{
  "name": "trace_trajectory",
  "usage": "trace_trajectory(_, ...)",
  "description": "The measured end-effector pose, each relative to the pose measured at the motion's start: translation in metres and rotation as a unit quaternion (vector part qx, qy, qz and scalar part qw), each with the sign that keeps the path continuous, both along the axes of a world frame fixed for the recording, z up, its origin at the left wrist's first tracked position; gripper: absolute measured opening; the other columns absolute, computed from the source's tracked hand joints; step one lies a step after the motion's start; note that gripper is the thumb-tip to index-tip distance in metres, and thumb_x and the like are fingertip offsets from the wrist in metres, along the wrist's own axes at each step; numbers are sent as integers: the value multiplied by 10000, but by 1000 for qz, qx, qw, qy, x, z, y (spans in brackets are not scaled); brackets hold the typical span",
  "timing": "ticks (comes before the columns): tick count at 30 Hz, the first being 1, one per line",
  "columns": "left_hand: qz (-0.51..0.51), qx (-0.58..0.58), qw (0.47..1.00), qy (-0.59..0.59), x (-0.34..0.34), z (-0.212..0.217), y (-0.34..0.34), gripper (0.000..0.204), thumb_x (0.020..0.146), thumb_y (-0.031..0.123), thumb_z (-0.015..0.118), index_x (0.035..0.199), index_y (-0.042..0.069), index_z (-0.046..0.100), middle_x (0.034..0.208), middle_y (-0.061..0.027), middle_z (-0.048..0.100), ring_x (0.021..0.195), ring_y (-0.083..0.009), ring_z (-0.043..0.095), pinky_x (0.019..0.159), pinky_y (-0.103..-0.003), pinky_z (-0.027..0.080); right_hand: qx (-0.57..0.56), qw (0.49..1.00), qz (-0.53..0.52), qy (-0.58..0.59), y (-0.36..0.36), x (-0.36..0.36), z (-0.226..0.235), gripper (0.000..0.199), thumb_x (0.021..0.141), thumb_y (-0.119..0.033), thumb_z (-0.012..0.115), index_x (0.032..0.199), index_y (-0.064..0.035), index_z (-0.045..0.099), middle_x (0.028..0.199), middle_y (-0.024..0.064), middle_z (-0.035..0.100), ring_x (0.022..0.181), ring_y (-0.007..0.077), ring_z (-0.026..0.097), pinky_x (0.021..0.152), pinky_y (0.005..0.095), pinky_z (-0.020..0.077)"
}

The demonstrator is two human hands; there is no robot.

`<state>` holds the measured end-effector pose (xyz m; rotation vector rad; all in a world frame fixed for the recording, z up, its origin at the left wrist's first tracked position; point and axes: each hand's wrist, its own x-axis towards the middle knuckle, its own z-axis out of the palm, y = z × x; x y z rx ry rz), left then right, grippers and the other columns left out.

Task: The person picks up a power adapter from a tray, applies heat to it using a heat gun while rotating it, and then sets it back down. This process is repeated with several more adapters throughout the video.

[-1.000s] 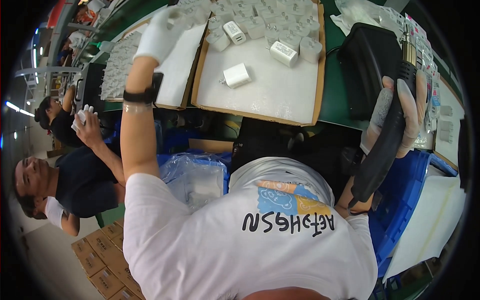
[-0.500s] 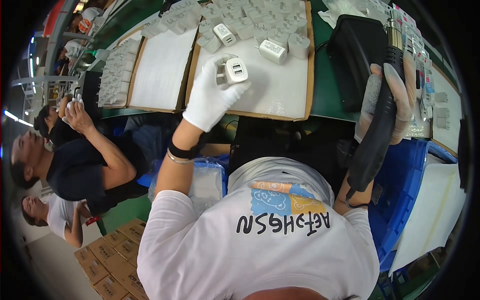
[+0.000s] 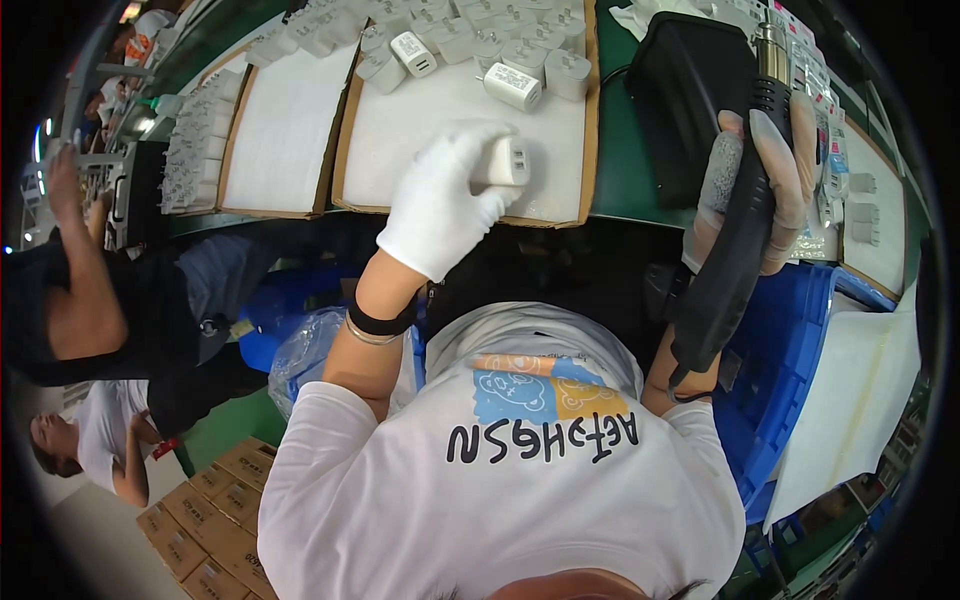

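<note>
My left hand (image 3: 445, 195), in a white glove, is closed around a white USB wall charger (image 3: 505, 162). Its face with two ports points right, above the near part of a white-lined cardboard tray (image 3: 425, 158). At the right, my right hand (image 3: 765, 185), in a thin pale glove with coated fingers, grips a long black handheld power tool (image 3: 735, 265). The tool has a ribbed neck and a metal tip pointing away from me; its exact kind cannot be told. Two unwrapped-looking chargers, one white charger (image 3: 413, 54) and another charger (image 3: 513, 87), lie beyond my left hand.
Several chargers in clear covers (image 3: 490, 45) crowd the tray's far side. A second tray (image 3: 290, 130) adjoins it on the left. A black box (image 3: 690, 100) stands beside the tool. Blue bins (image 3: 775, 390) sit below the bench at right. A co-worker (image 3: 90, 290) is at left.
My left hand has moved right and slightly down, turning the charger so its ports face right. My right hand keeps its grip on the tool. The view has shifted; the co-worker's arm has risen.
</note>
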<state>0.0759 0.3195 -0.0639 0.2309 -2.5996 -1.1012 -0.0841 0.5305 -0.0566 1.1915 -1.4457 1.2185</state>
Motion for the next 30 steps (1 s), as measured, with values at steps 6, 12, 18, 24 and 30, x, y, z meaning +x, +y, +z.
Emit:
trace_trajectory(6, -76, -199, 975, -58, -15, 19, 0, 404, 715, 206, 706, 1090, 120, 584, 1019, -130, 578, 938, -331, 561, 798, -365, 471, 13, 995, -79, 67, 4, -8, 6, 452, 755, -230, 656, 1114, 23, 546, 1157, 263, 542, 987, 301, 602, 790, 332, 524)
trace_trajectory(12, -53, -247, 966, 55, -53, 23, -26, 290, 761, 172, 633, 1048, 129, 615, 967, -120, 583, 888, -308, 570, 760, -389, 485, -13, 999, -34, 28, -2, -2, 2, 342, 783, -99, 665, 1079, 12, 533, 1106, 248, 569, 977, 316, 613, 787, 351, 540)
trace_trajectory(18, -38, -385, 922, -8, -68, 21, -23, 279, 763, 150, 619, 1042, 130, 620, 933, -129, 570, 844, -309, 573, 739, -394, 501, -48, 997, 6, -67, -4, 6, 4, 403, 679, 1, 689, 1062, -31, 569, 1104, 206, 600, 1054, 302, 584, 858, 341, 493)
trace_trajectory(24, -51, -375, 920, -104, -71, 25, -25, 313, 733, 170, 653, 1040, 120, 618, 982, -160, 544, 864, -325, 575, 738, -407, 506, -36, 999, -2, -29, -5, 4, 7, 360, 756, -84, 654, 1087, -5, 539, 1134, 235, 569, 997, 310, 609, 835, 349, 511)
trace_trajectory(30, -16, -321, 938, -132, -65, 23, -37, 374, 700, 213, 719, 1030, 73, 613, 989, -156, 538, 882, -320, 578, 759, -393, 506, -128, 990, -13, -52, -5, 14, 18, 329, 828, -113, 628, 1099, 27, 502, 1079, 253, 586, 996, 339, 602, 828, 385, 522)
